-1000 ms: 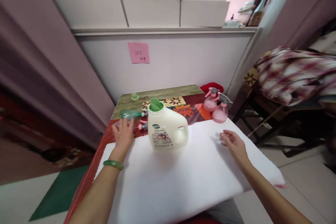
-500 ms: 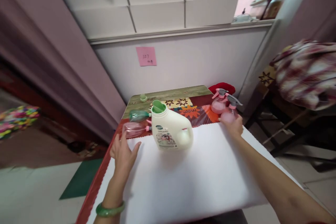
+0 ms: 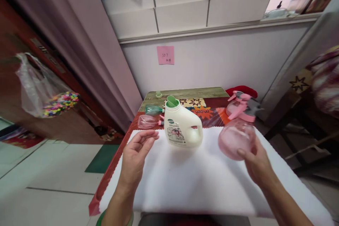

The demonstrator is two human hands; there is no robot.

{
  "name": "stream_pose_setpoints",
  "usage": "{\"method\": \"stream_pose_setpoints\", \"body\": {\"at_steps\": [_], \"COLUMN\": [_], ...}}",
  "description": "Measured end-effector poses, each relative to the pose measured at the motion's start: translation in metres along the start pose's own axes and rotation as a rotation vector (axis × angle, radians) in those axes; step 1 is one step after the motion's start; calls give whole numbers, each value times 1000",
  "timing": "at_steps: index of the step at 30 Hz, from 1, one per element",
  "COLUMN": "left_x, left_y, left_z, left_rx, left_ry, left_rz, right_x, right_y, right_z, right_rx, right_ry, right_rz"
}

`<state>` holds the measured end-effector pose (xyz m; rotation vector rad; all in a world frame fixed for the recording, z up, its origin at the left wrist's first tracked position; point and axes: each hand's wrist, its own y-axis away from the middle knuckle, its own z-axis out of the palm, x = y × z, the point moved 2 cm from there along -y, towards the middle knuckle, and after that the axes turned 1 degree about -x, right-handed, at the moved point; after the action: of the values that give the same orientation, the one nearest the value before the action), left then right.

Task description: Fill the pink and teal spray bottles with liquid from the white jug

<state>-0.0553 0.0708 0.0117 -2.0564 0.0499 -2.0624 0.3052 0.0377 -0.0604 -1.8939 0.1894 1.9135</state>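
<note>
My right hand [image 3: 256, 164] grips a round pink spray bottle [image 3: 236, 137] from below and holds it up over the right side of the white sheet [image 3: 201, 180]. Its pink and grey trigger head points left. My left hand [image 3: 137, 155] hovers open, palm turned inward, above the sheet's left part and holds nothing. Between the hands a cream detergent jug [image 3: 182, 127] with an open green spout stands upright on the sheet.
A second pink spray bottle [image 3: 233, 104] stands behind the held one. A green bottle [image 3: 153, 109] and a clear pink bottle [image 3: 147, 121] lie on the table's left. A small green cap [image 3: 158, 94] sits at the far edge. A plastic bag [image 3: 45, 91] hangs at left.
My right hand reached the pink spray bottle at the back right, took hold of it and lifted it toward me. My left hand rose off the sheet. The view swung left.
</note>
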Motion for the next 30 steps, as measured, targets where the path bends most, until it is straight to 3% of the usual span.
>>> {"method": "stream_pose_setpoints", "body": {"at_steps": [3,5,7,11,15,18,20,24,28,30], "left_x": [17,24,29,33,31,29,30,35,32,30], "left_y": [6,11,17,29,36,37,37,38,39,40], "left_z": [45,73,93,110,108,103,100,94,94,94], "left_rx": [-329,-567,-720,-819,-755,-638,-584,-484,-215,-99], "left_ry": [178,295,394,563,678,678,654,519,430,398], "left_rz": [-59,-125,-190,-290,-320,-291,-256,-244,-167,-113], "right_x": [-15,-22,-23,-15,-9,-18,-29,-41,-35,-32], "right_y": [34,53,69,87,94,95,94,88,91,93], "right_z": [33,53,69,86,91,95,98,100,96,96], "right_rx": [-269,-415,-602,-962,-1105,-1075,-994,-709,-305,-172], "right_ry": [-448,-645,-784,-958,-958,-880,-804,-524,2,182], "right_rz": [301,455,583,755,827,818,718,291,-58,-186]}}
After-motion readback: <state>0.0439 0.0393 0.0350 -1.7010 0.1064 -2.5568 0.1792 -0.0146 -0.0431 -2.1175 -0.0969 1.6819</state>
